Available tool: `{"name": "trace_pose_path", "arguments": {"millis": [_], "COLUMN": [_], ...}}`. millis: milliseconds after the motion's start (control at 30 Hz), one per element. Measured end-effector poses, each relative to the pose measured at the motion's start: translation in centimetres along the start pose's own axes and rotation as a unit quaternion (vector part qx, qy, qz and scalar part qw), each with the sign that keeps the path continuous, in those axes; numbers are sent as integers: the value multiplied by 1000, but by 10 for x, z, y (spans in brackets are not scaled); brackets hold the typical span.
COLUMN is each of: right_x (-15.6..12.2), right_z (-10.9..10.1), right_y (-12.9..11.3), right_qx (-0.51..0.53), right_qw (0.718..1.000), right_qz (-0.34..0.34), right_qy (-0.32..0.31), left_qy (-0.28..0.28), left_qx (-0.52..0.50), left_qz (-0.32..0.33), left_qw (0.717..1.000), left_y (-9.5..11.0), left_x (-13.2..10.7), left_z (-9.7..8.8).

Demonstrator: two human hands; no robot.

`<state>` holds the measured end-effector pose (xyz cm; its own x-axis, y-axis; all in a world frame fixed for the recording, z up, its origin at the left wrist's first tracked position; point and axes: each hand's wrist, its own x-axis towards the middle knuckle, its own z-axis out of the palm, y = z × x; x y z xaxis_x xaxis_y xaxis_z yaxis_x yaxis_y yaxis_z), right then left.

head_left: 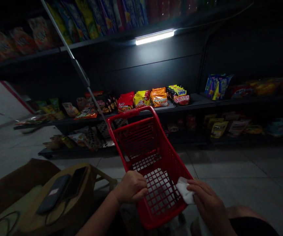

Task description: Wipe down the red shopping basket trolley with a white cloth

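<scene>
A small red plastic shopping cart [161, 137] with lattice walls and floor stands in front of me, its basket holding nothing that I can see. My left hand [132, 186] is closed over the cart's left side, with the fingers curled inward; the rim under it is hidden. In my right hand [206, 196] is a crumpled white wipe [185, 190], pinched between thumb and fingers. The wipe rests against the right rim of the basket near its front corner.
Dark shelves [200, 100] hold instant noodle packs [159, 97] and bags of snacks. A lit tube lamp [155, 37] hangs beneath the upper shelf. Left of me, two phones [54, 193] lie on a wooden stool [30, 209]. A thin metal pole [82, 73] slants across the left.
</scene>
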<state>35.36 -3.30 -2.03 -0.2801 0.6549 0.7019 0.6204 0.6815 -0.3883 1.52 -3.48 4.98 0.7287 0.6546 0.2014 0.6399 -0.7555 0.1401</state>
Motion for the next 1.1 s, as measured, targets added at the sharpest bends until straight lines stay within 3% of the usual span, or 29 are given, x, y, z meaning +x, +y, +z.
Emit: {"name": "trace_pose_path", "arguments": {"millis": [200, 300, 400, 500, 567, 667, 800, 867, 967, 1100], "right_x": [-2, 0, 2, 9, 21, 59, 125, 143, 126, 44], "right_z": [0, 7, 13, 19, 22, 31, 51, 61, 72, 74], "right_y": [-17, -32, -43, -44, -37, -14, 29, 41, 31, -22], "right_qx": [-40, -44, -15, 36, 64, 92, 56, 36, 53, 135], "right_qw": [999, 999, 998, 991, 984, 982, 990, 990, 989, 985], "right_qz": [-5, 14, 5, -47, -64, -19, 100, 133, 140, 101], "right_qy": [-14, -25, -57, -116, -150, -161, -88, -41, 2, 17], "left_qy": [-38, -71, -104, -139, -159, -159, -158, -165, -152, -138], "left_qx": [32, 42, 40, -59, -127, -84, -40, -47, -54, -71], "left_qz": [-12, -77, -187, -265, -282, -308, -312, -315, -318, -318], "left_qw": [999, 994, 976, 952, 938, 934, 936, 934, 934, 935], "left_y": [-33, -45, -38, -14, 4, 21, 20, 17, 15, 11], "left_x": [9, 21, 33, 36, 33, 29, 34, 39, 43, 39], "left_z": [-8, -18, -17, -3, 7, 13, 8, 7, 8, 12]}}
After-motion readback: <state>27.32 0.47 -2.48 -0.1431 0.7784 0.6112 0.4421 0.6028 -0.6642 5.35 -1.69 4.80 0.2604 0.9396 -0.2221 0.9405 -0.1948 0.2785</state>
